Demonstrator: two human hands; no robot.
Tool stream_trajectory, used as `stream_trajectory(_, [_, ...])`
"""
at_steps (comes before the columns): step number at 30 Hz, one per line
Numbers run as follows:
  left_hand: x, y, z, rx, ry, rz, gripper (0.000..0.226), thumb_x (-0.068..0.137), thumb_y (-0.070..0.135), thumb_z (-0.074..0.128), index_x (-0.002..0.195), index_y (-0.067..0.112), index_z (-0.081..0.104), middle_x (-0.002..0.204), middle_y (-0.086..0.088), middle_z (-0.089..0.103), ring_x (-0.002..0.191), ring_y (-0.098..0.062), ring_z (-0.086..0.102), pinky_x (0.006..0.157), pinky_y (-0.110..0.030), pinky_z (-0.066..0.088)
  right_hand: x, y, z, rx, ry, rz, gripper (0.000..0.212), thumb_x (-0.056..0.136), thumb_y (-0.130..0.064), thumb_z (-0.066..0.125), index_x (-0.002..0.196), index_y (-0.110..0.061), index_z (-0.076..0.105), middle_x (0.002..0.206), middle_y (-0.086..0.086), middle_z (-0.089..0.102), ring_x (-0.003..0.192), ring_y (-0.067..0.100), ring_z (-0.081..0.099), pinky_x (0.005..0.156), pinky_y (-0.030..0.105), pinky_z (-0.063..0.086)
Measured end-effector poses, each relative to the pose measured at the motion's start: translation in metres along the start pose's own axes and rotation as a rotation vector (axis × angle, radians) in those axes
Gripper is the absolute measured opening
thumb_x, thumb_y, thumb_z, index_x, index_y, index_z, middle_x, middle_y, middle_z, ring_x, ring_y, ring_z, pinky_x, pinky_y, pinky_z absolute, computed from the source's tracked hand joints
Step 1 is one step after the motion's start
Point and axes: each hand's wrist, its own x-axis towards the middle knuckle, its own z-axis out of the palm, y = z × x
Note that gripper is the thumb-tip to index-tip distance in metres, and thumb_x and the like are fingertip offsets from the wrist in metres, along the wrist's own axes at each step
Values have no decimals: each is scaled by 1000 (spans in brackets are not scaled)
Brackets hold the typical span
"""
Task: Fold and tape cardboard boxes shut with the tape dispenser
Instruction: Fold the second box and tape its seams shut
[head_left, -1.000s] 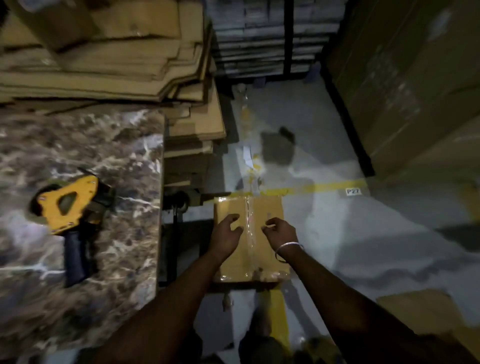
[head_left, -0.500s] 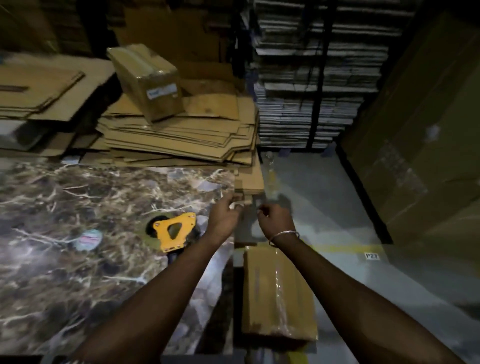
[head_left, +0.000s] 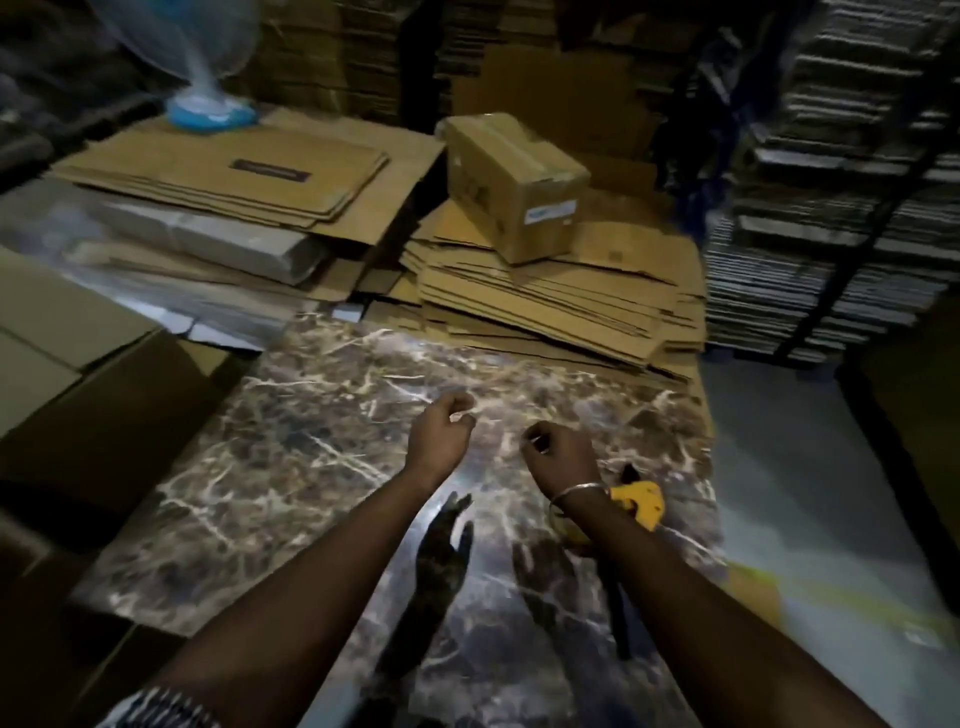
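The marble-patterned table (head_left: 322, 467) fills the middle of the view and serves as the landmark. At its far edge lies a stack of flattened cardboard (head_left: 561, 306), and on that stack sits a taped cardboard box (head_left: 514, 182), closed, tilted, with a small white label on its side; the print is too blurred to read. Left of that stack, also at the table's far edge, a second pile of flat cartons (head_left: 234, 182) carries a dark strip label whose writing is unreadable. Both forearms reach out above the table. The left hand (head_left: 441, 431) and right hand (head_left: 558, 452) hover near each other with fingers curled, holding nothing visible. The yellow tape dispenser (head_left: 639, 504) lies on the table near its right edge, partly hidden beneath the right wrist.
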Motion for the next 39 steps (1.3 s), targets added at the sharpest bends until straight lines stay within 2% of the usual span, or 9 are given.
stream_trajectory(3, [7,-21,-50,-27,108,-48,21,94,11,62,114,12,68,115,-2,69,107,-17,63,88,-28,47,11,-42,38,12,-50,-42,12,88,-15,69,78,-21,68,73,6,69,78,28,67,71,33,48])
stream_trajectory(7, [6,-42,-111,-15,188,-123,24,94,15,60,117,17,67,114,2,68,105,-20,63,89,-34,51,25,-94,87,7,-175,-123,11,85,-19,66,77,-25,68,74,4,73,74,23,68,71,34,53])
stream_trajectory(10, [-3,-52,-161,13,303,-154,24,94,16,60,117,17,67,108,4,67,100,-16,62,81,-26,44,31,-133,124,12,-235,-229,15,83,-19,67,72,-29,66,70,0,71,75,21,68,70,34,53])
stream_trajectory(14, [-19,-69,-226,-9,437,-203,22,87,22,61,108,22,69,106,3,71,99,-19,66,87,-35,53,30,-183,171,-20,-341,-334,12,85,-27,67,81,-17,72,76,7,73,82,28,69,73,38,54])
stream_trajectory(21, [2,-108,-344,-9,626,-256,26,87,14,67,112,17,71,110,-2,72,105,-19,65,87,-25,47,42,-284,253,-86,-394,-434,29,74,-39,55,81,-17,74,80,7,74,83,29,69,75,39,56])
stream_trajectory(26, [49,-133,-420,66,753,-288,23,92,15,60,114,17,68,118,-4,70,111,-25,63,91,-31,48,76,-368,317,-112,-412,-421,15,89,-24,64,87,-13,73,84,12,72,87,31,66,71,33,50])
stream_trajectory(32, [107,-161,-485,214,860,-444,47,76,22,69,123,18,64,121,-8,66,114,-30,58,98,-45,47,131,-438,367,-220,-325,-489,30,90,-35,69,107,-11,73,108,13,72,102,30,67,82,33,51])
stream_trajectory(36, [128,-176,-517,158,881,-673,68,68,29,72,132,17,52,144,-14,42,138,-35,33,115,-55,24,166,-465,390,-343,-325,-447,51,86,-46,73,124,-14,64,124,17,60,113,34,58,90,38,50])
stream_trajectory(39, [138,-189,-535,100,890,-845,89,61,34,79,140,17,40,151,-19,32,141,-41,28,113,-60,25,185,-477,403,-468,-386,-393,73,79,-56,76,138,-23,50,134,17,52,122,37,51,99,46,48])
